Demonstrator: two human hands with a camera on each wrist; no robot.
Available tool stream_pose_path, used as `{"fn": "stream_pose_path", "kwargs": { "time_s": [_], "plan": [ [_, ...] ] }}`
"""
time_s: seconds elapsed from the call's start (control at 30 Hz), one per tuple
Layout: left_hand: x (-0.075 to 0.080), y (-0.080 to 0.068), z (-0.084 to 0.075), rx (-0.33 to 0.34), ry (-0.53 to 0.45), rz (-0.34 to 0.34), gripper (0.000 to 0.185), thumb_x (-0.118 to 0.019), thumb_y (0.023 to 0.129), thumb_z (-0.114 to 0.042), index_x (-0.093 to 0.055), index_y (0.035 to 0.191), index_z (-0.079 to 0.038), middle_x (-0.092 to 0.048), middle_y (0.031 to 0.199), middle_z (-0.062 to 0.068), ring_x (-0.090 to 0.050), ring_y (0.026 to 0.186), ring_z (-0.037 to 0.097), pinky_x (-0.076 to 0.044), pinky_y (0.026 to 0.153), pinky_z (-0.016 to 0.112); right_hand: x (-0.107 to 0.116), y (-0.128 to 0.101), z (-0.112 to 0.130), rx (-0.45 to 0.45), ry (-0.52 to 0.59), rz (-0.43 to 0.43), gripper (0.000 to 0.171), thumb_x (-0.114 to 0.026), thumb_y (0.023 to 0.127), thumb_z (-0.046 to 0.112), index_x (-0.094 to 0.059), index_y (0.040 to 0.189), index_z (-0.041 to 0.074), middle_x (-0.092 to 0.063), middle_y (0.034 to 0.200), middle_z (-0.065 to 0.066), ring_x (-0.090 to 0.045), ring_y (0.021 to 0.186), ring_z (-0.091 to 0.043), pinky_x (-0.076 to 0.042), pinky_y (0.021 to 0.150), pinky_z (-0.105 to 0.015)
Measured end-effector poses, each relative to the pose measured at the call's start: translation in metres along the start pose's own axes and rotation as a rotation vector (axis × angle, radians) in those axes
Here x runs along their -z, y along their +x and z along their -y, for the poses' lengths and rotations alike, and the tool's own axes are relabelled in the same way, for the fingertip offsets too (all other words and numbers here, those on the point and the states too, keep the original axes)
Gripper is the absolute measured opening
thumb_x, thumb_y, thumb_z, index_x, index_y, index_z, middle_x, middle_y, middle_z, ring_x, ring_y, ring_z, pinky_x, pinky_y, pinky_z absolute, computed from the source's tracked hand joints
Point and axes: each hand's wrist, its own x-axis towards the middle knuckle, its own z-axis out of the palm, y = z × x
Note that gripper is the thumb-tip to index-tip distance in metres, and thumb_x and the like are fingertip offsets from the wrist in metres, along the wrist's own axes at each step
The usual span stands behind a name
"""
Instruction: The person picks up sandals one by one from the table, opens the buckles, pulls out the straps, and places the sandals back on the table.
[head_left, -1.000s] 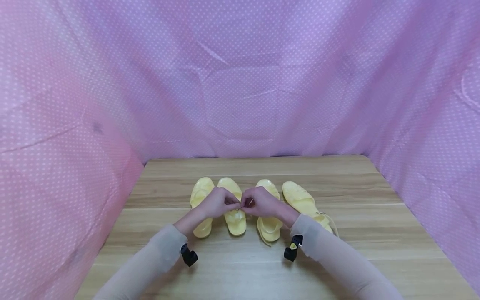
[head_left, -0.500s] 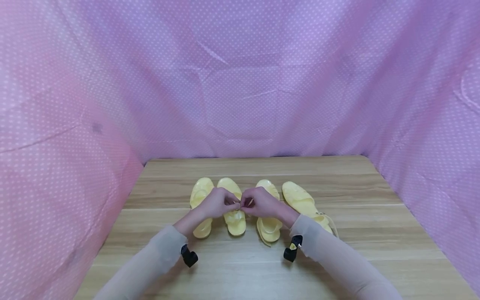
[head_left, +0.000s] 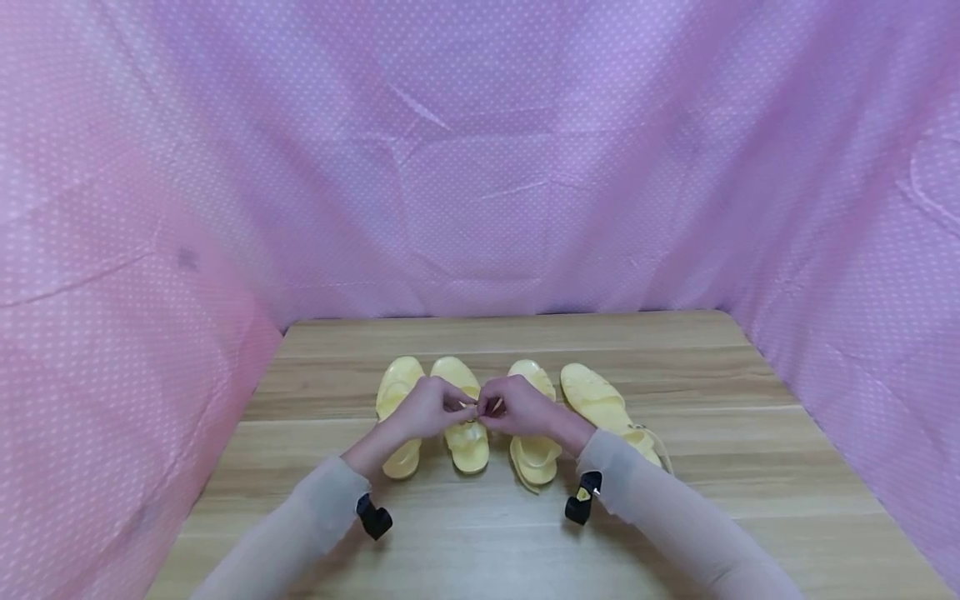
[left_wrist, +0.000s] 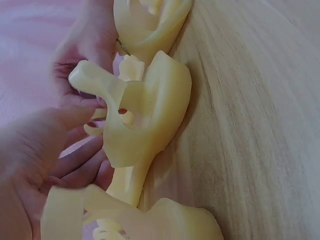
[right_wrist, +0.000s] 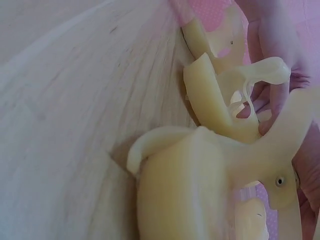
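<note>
The second yellow sandal point(head_left: 469, 456) from the left sits on the table point(head_left: 510, 558); left hand point(head_left: 433, 408) and right hand point(head_left: 519, 405) pinch its strap point(left_wrist: 94, 131), so that job looks midway. The third sandal point(head_left: 537, 467) and fourth sandal point(head_left: 596, 396) have loose straps point(right_wrist: 154, 141), probably left to do. The first sandal point(head_left: 404, 458) (partly covered) can't be judged.

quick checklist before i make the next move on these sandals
1. Both hands at one sandal: ok, the left hand and right hand meet at the second sandal from the left.
2. That sandal sole down: ok, it sits upright on the table.
3. Ankle strap held: ok, both hands appear to pinch at it.
4. That strap fastened: cannot tell, the join is hidden between the hands.
5. Third sandal fastened: not ok, a loose strap end curves out by its heel.
</note>
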Motion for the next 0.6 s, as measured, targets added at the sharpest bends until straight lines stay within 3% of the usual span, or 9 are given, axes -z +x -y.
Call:
{"fn": "stream_pose_path", "kwargs": {
  "time_s": [0.2, 0.4, 0.47, 0.6],
  "plan": [
    [0.0012, 0.0036, 0.0005, -0.021, -0.006, 0.016, 0.011, -0.076, 0.099, -0.018, -0.086, 0.099, -0.012, -0.083, 0.087, 0.002, -0.076, 0.075, 0.006, -0.056, 0.064, 0.018, 0.0023, 0.0002, -0.0013, -0.004, -0.006, 0.002, 0.008, -0.076, 0.092, 0.0, -0.073, 0.09, 0.007, -0.078, 0.093, -0.006, -0.076, 0.085, -0.011, -0.062, 0.075, -0.018],
    [-0.0001, -0.0015, 0.0054, 0.089, -0.093, 0.007, 0.015, -0.075, 0.1, -0.019, -0.085, 0.103, -0.009, -0.084, 0.091, 0.005, -0.079, 0.079, 0.01, -0.055, 0.063, 0.019, 0.0001, -0.0011, -0.0055, 0.017, 0.011, 0.01, 0.008, -0.075, 0.092, 0.0, -0.074, 0.09, 0.008, -0.077, 0.091, -0.004, -0.075, 0.084, -0.006, -0.061, 0.075, -0.016],
    [-0.0009, -0.0014, 0.0043, 0.098, -0.104, -0.002, 0.015, -0.075, 0.1, -0.019, -0.084, 0.104, -0.007, -0.084, 0.089, 0.006, -0.079, 0.076, 0.01, -0.055, 0.06, 0.02, -0.0005, -0.0011, -0.0058, 0.027, 0.008, 0.006, 0.008, -0.075, 0.092, 0.0, -0.074, 0.09, 0.008, -0.077, 0.09, -0.004, -0.075, 0.084, -0.007, -0.061, 0.075, -0.016],
    [-0.0034, 0.0046, 0.0002, 0.04, -0.061, -0.011, 0.018, -0.079, 0.096, -0.021, -0.084, 0.106, -0.006, -0.083, 0.086, 0.007, -0.076, 0.07, 0.008, -0.055, 0.056, 0.021, 0.0009, -0.0022, -0.0062, 0.013, 0.001, -0.002, 0.008, -0.076, 0.09, 0.0, -0.074, 0.09, 0.007, -0.076, 0.091, -0.005, -0.076, 0.084, -0.01, -0.061, 0.074, -0.016]
  ]
}}
